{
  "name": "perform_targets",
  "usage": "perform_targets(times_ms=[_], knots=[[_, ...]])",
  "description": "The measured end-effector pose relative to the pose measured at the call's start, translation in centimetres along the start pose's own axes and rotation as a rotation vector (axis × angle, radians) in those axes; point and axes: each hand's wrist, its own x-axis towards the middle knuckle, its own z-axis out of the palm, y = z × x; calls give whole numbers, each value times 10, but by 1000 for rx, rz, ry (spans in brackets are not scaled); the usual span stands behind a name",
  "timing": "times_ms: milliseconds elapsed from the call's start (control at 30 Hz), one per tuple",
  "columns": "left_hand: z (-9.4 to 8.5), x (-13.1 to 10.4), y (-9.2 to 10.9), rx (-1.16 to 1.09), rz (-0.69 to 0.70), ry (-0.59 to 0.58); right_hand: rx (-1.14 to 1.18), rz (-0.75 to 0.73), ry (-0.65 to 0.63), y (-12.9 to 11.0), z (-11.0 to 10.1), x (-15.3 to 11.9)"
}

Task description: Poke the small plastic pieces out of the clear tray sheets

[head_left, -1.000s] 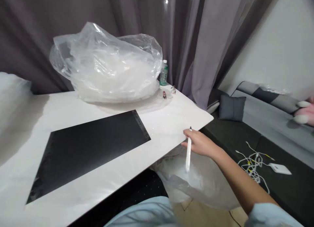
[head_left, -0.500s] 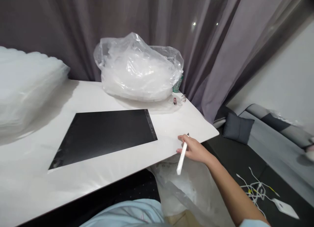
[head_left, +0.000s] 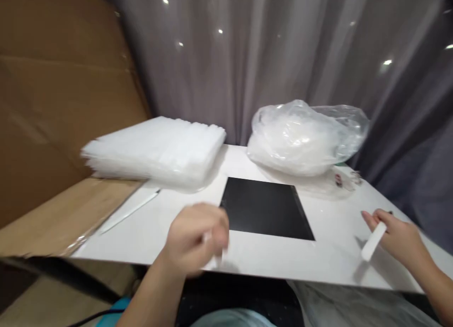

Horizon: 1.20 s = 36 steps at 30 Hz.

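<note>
My left hand (head_left: 196,237) is raised over the front edge of the white table (head_left: 283,265), its fingers curled and blurred; what they hold, if anything, is too small to make out. At the right, my right hand (head_left: 398,235) grips a white stick-like tool (head_left: 373,242) above the table. Between the hands a black rectangular sheet (head_left: 265,208) lies flat, its left part behind my left hand. A thin white pointed stick (head_left: 130,211) lies left of my left hand.
A stack of white padded sheets (head_left: 155,150) stands at the back left, beside a tall cardboard panel (head_left: 63,91) and a brown flat piece (head_left: 71,213). A clear plastic bag (head_left: 300,138) with white contents sits at the back right. Small clips (head_left: 338,179) lie beside it.
The view has swung to the left. My left hand has come into view, along with the thin stick and the cardboard. My right hand still holds the white tool.
</note>
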Motion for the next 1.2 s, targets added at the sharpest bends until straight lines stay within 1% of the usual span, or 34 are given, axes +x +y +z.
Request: perform_targets(times_ms=[33,67,100,133,200,233,267,300,333,367,433,467,500,567,667,767,867,967,1000,1033,1100,1167,1200], knots=[[-14,7,-10,106,-63,10,80,-122,-39,-33,9,7],[-29,16,-21,220,-140,16,157,-228,-108,-70,17,14],[-46,27,-35,357,-244,49,229,-331,-175,-108,25,21],[-63,38,-50,454,-316,86,291,-423,-242,-147,34,28],[-103,59,-83,617,-465,128,414,-552,-387,-221,52,44],[-123,67,-100,687,-551,139,501,-578,-451,-255,63,52],[-143,73,-117,746,-644,152,596,-571,-503,-287,74,61],[-161,76,-133,791,-739,167,682,-527,-553,-316,86,71],[-177,77,-149,821,-830,179,744,-431,-567,-343,99,80],[-190,77,-163,840,-916,192,768,-390,-559,-367,110,89],[-208,75,-187,851,-1033,218,810,-341,-546,-405,129,104],[-213,73,-197,849,-1062,231,832,-326,-529,-419,135,110],[-218,72,-205,842,-1073,243,860,-313,-511,-430,139,116],[-224,73,-217,809,-1045,267,931,-298,-469,-444,141,125],[-230,82,-224,700,-942,305,1070,-277,-406,-452,133,138],[-229,103,-222,523,-839,359,1240,-216,-333,-462,115,159],[-222,139,-211,283,-741,446,1418,-165,-220,-474,85,191],[-219,183,-185,5,-585,541,1591,-158,-65,-476,39,222],[-219,197,-172,-77,-515,566,1708,-184,19,-472,21,228],[-220,207,-158,-149,-444,588,1785,-240,102,-465,3,230],[-220,218,-126,-293,-281,593,1825,-407,264,-441,-30,222],[-218,214,-96,-492,-74,565,1732,-577,396,-410,-55,196],[-215,208,-83,-569,-9,563,1675,-637,471,-393,-64,179]])
